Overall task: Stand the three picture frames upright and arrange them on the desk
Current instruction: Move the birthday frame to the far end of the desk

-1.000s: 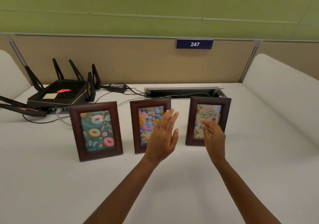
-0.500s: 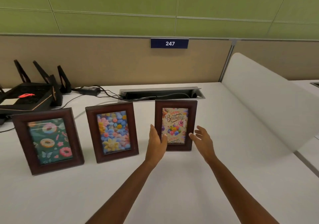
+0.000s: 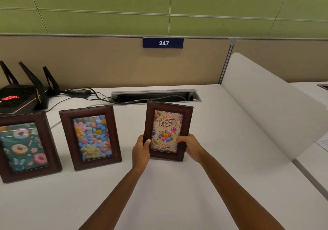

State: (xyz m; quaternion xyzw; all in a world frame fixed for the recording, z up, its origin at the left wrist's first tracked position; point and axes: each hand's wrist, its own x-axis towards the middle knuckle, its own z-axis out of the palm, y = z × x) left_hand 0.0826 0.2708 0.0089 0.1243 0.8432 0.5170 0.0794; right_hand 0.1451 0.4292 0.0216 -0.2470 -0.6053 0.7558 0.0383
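Note:
Three dark wooden picture frames stand upright in a row on the white desk. The donut frame is at the far left, partly cut off by the image edge. The flower frame stands in the middle. The birthday frame is on the right, turned slightly. My left hand grips its lower left edge, thumb on the front. My right hand grips its lower right edge.
A black router with antennas sits at the back left, with a power adapter and cables. A cable slot runs along the back. A white divider panel rises on the right. A beige partition bears a sign reading 247.
Both hands closed in from beside the birthday frame and took hold of its lower edges. The frame now sits slightly turned. The view shifted a little toward the right.

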